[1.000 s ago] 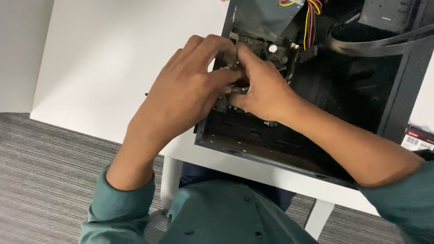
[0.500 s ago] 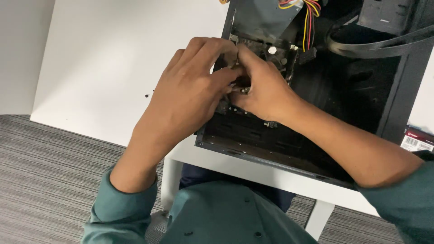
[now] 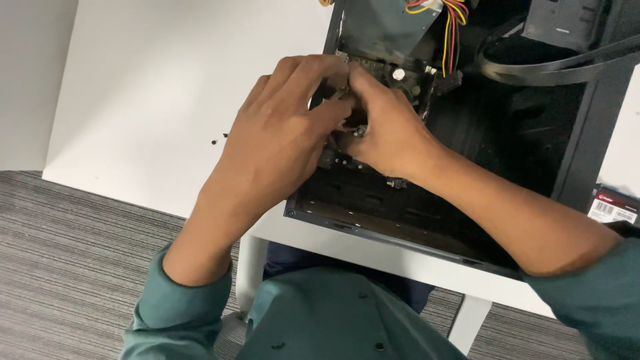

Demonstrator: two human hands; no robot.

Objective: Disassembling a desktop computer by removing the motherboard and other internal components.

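Note:
An open black computer case lies on a white table, its inside facing me. My left hand reaches in over the case's left edge, fingers curled on a small metal part by the drive bay. From the right, my right hand pinches the same part, fingertips meeting the left hand's. What exactly the fingers grip is mostly hidden by the hands. A grey metal drive cage sits just above them.
Red, yellow and black wires hang at the top of the case. A flat black cable loops across its upper right. Small dark screws lie on the table. A red-and-white box sits at right. Grey carpet lies below.
Both hands stay on the same spot inside the case; the fingers have shifted only slightly. The view has barely drifted.

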